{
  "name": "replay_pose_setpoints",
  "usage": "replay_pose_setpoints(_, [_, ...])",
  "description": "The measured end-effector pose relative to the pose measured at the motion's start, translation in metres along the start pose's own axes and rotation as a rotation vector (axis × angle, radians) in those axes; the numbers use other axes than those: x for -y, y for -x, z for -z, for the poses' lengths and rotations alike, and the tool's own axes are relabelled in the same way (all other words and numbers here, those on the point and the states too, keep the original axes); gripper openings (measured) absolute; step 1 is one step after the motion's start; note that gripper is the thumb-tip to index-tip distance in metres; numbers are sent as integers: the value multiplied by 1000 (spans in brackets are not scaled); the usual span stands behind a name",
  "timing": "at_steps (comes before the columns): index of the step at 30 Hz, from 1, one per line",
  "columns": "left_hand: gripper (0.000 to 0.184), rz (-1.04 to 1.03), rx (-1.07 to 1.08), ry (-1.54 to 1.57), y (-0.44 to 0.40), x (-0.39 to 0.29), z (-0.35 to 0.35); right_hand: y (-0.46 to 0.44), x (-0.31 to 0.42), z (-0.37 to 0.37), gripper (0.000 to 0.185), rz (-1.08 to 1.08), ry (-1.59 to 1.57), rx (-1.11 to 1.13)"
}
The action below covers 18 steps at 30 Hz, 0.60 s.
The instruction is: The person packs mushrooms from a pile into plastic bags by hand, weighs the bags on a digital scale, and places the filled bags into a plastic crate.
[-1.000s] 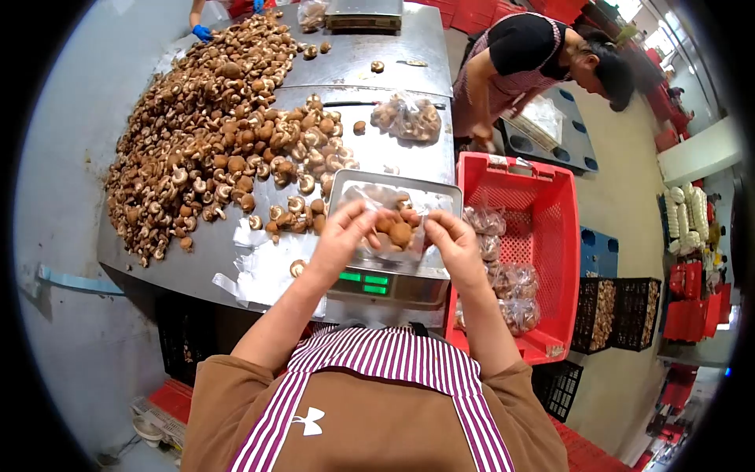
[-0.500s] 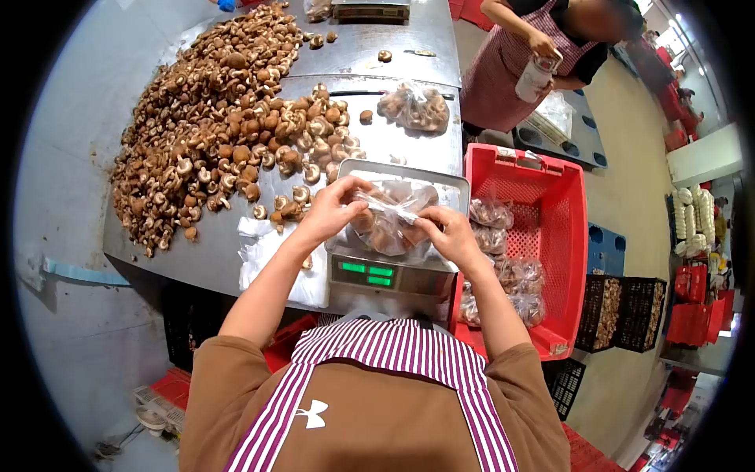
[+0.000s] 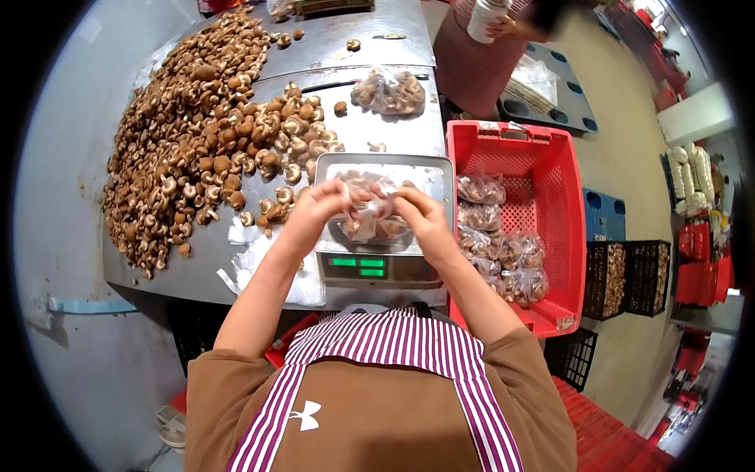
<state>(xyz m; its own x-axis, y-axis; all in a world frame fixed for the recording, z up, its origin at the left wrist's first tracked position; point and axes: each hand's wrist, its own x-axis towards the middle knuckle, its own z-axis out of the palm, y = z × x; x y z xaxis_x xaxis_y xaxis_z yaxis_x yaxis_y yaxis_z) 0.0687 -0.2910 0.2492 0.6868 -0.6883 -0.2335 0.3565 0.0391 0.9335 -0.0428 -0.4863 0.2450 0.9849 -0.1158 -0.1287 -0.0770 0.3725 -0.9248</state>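
A clear plastic bag of mushrooms [image 3: 368,226] rests on the metal pan of a digital scale [image 3: 429,178], whose green display is lit. My left hand [image 3: 322,208] pinches the gathered top of the bag from the left. On the right side, my right hand [image 3: 423,215] is closed on the same plastic, its fingertips slightly blurred. A stack of thin white plastic bags [image 3: 305,279] lies by my left forearm. Beyond the scale sits another filled mushroom bag [image 3: 389,90].
A large heap of brown mushrooms [image 3: 197,118] covers the table's left side. At right, a red crate [image 3: 560,236] holds several filled bags. Black crates [image 3: 605,279] with mushrooms stand on the floor. Another person [image 3: 480,55] holds a white container near the table's far right corner.
My hands have drawn closer together over the bag's top. The view has shifted, so most things sit further left and higher. The other person has raised the container.
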Motion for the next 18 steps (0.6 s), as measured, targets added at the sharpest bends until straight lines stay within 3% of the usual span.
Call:
replay_pose_setpoints(4, [21,96,195,-257,10,-5,-20,-21,-17,-5,23,90,223,-87])
replay_pose_setpoints(6, [19,102,23,-65,-2,-11,-7,-22,-24,14,25,-28,138,45])
replay_pose_setpoints(8, [23,252,-42,384,-25,-4,33,-9,-18,24,19,-143,304,-1])
replay_pose_setpoints(10, [30,254,-331,822,-39,3,45,10,-25,29,16,583,1159,102])
replay_pose_setpoints(12, [34,234,-353,831,-53,23,56,34,-33,17,17,632,1174,197])
replay_pose_setpoints(14, [44,128,-188,663,-47,28,29,46,-30,17,20,525,1105,151])
replay_pose_setpoints(16, [45,-16,-147,393,-37,18,-12,46,-29,25,24,521,1089,-59])
replay_pose_setpoints(18, [45,-96,52,182,-18,-3,-61,44,-30,34,24,531,1099,-205])
